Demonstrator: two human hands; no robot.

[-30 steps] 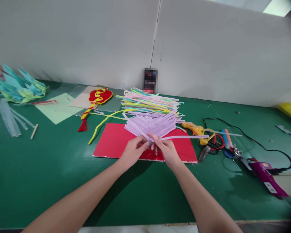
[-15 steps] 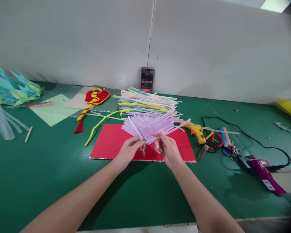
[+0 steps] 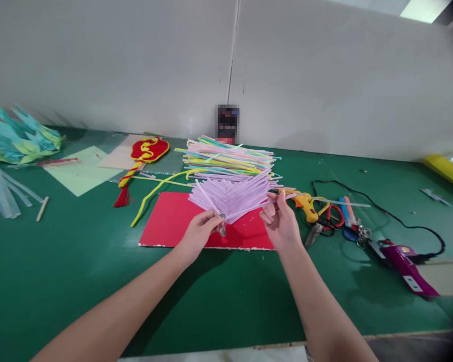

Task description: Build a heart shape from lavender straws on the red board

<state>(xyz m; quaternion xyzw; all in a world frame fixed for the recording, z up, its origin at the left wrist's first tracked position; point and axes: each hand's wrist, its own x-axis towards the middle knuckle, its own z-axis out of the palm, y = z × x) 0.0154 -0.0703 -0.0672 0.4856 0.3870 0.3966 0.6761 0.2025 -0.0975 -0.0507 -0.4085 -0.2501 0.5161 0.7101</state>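
Observation:
A V-shaped weave of pale purple straws (image 3: 232,196) is held a little above a red card sheet (image 3: 173,219) on the green table. My left hand (image 3: 200,232) pinches the weave at its lower point, where a small metal clip shows. My right hand (image 3: 281,221) is closed on the end of a loose purple straw (image 3: 287,196) at the weave's right side. Behind the weave lies a pile of pastel straws (image 3: 228,157).
Right of the card lie a yellow glue gun (image 3: 305,202), red-handled scissors (image 3: 326,221), pens, keys, a black cable and a purple tool (image 3: 407,264). At the left are a red and yellow tasselled ornament (image 3: 147,151), green paper, a teal paper craft (image 3: 15,141) and clear sticks.
My right hand has moved from the weave's lower point out to its right side, drawing the loose purple straw along. My left hand has stayed at the lower point.

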